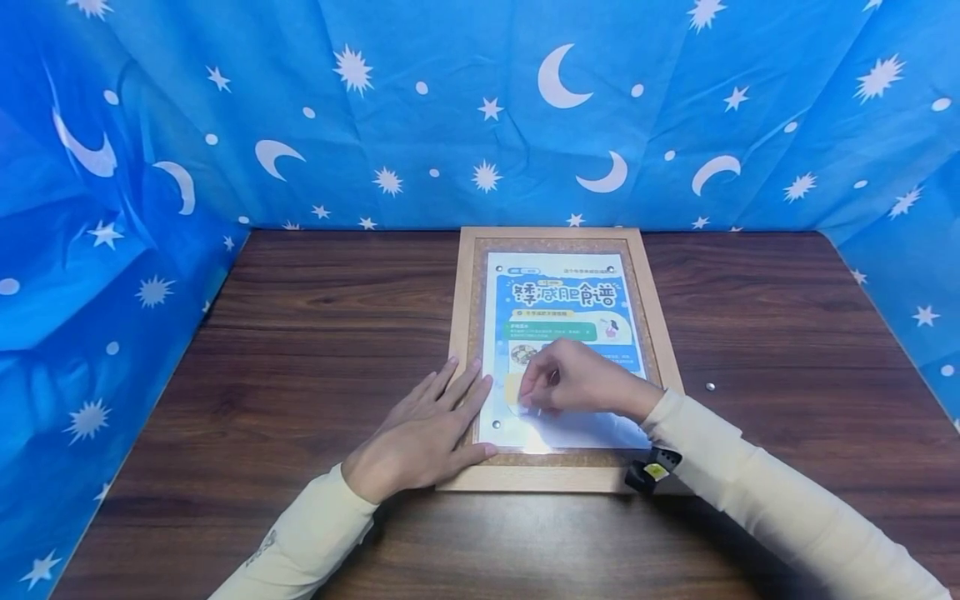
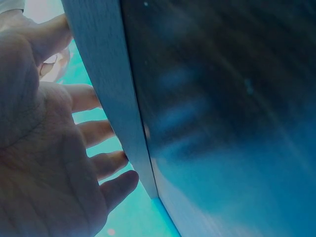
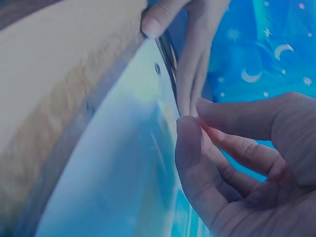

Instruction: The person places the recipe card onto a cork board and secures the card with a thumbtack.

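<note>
A printed poster (image 1: 562, 429) with large Chinese lettering lies on a wood-framed cork board (image 1: 555, 460). Round silver tacks show at its two upper corners and at the lower left. My left hand (image 1: 420, 433) rests with straight, spread fingers on the board's left edge; the left wrist view shows these fingers (image 2: 96, 133) along the frame's side. Over the poster's lower part is my right hand (image 1: 577, 379), its fingers curled. Thumb and index fingertips meet in the right wrist view, near the lower-left tack (image 3: 157, 68). Whether anything small is between them is hidden.
A loose silver tack (image 1: 710, 386) lies on the dark wooden table (image 1: 337, 317) to the board's right. Blue cloth (image 1: 450, 108) with white moons and stars hangs behind and at both sides. A black device (image 1: 651, 471) is under my right wrist.
</note>
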A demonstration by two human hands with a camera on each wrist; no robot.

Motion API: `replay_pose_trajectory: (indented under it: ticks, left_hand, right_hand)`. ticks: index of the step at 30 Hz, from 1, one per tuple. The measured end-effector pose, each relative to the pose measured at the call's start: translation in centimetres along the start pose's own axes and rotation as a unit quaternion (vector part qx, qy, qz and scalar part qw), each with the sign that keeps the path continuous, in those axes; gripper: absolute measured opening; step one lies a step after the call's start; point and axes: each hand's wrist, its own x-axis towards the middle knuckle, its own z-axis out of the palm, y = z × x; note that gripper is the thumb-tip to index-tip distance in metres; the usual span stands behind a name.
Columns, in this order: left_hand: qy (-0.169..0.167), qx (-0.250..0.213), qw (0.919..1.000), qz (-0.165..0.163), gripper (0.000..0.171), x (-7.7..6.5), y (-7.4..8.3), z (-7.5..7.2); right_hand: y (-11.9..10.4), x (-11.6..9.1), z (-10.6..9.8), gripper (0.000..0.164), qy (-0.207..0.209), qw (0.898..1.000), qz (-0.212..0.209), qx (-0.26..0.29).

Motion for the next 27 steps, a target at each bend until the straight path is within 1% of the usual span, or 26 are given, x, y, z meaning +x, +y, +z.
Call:
replay_pose_trajectory:
  ticks: [5,8,11,15,20,27]
  left_hand:
    - [0.0,-0.003,1.0,-0.002,0.083,0.0,0.0,0.0]
    - [0.002,-0.006,1.0,-0.002,0.083,0.0,0.1,0.1]
    - [0.007,-0.007,1.0,0.001,0.083,0.0,0.0,0.1]
    - [0.009,-0.007,0.9999,0.004,0.083,0.0,0.0,0.1]
    - [0.009,-0.008,0.9999,0.005,0.084,0.1,0.0,0.1]
    - [0.008,-0.011,0.9999,0.004,0.083,0.1,0.0,0.1]
  right_hand:
    - [0.9,-1.3,-1.5,0.007,0.032,0.999,0.007,0.0]
    - [1.7,-2.2,-2.5,0.007,0.057,0.998,0.012,-0.015]
    - [2.6,-3.1,-3.5,0.007,0.074,0.997,0.032,-0.018]
    - [3.6,-4.5,-4.9,0.008,0.09,0.994,0.064,-0.006]
    - [4.7,-6.2,-6.4,0.013,0.12,0.988,0.092,-0.028]
    - [6.4,-8.7,-8.0,0.017,0.146,0.982,0.106,-0.053]
